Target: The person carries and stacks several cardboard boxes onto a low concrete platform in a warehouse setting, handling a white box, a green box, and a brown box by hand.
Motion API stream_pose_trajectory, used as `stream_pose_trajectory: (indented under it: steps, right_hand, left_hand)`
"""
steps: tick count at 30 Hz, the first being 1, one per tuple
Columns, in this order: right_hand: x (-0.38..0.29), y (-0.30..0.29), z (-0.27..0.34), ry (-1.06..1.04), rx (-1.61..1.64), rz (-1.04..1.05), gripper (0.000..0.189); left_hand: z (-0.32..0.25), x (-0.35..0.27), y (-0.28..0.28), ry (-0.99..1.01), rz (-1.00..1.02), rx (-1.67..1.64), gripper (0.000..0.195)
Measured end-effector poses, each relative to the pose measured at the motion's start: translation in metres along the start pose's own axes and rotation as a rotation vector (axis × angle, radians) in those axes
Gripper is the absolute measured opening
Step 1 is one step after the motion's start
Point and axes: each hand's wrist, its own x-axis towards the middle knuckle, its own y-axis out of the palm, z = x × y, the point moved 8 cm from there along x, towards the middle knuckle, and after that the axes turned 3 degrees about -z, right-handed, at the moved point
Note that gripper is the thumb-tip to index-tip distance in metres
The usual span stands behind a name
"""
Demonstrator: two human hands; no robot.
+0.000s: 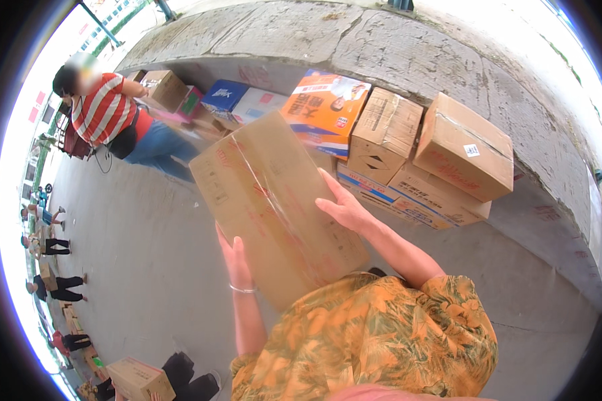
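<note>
A large taped cardboard box (276, 200) is held in front of my body, its near end against my patterned shirt. Clear tape runs lengthwise along its top, which bears red and dark print. My left hand (235, 258), with a bracelet at the wrist, presses on the box's left side, thumb on the upper edge. On the right side my right hand (345, 203) grips the edge, thumb over the top. The fingertips under both sides are hidden.
Stacked against a low concrete ledge (406, 45) are an orange printed box (326, 113), two brown cartons (386, 130) (464, 145) and a blue box (224, 97). A person in a striped shirt (103, 110) stands ahead left. Another person carries a carton (140, 378) at lower left. Several people are farther off.
</note>
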Motion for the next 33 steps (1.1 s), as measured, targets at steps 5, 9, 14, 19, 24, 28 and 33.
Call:
stream_pose_trajectory:
  steps: [5, 9, 14, 19, 24, 28, 33]
  right_hand:
    - [0.044, 0.030, -0.008, 0.047, 0.005, 0.130, 0.067]
    - [0.076, 0.049, -0.011, 0.080, 0.034, 0.227, 0.066]
    - [0.121, 0.071, -0.022, 0.097, 0.087, 0.331, 0.065]
    - [0.188, 0.047, -0.028, -0.036, 0.203, 0.355, 0.064]
    - [0.222, 0.044, -0.015, 0.124, 0.246, 0.377, 0.064]
    - [0.259, 0.048, -0.023, 0.092, 0.278, 0.397, 0.063]
    - [0.301, 0.079, -0.052, 0.098, 0.220, 0.424, 0.065]
  left_hand:
    - [-0.007, 0.009, -0.027, 0.015, -0.132, 0.084, 0.067]
    - [-0.007, 0.021, -0.047, 0.040, -0.229, 0.121, 0.066]
    - [-0.007, 0.041, -0.060, 0.055, -0.319, 0.164, 0.063]
    - [-0.004, 0.095, -0.036, 0.123, -0.373, 0.242, 0.068]
    - [-0.017, 0.130, -0.017, 0.116, -0.368, 0.023, 0.070]
    - [-0.017, 0.164, -0.017, 0.118, -0.368, 0.235, 0.065]
    - [-0.011, 0.195, -0.046, -0.003, -0.433, 0.054, 0.069]
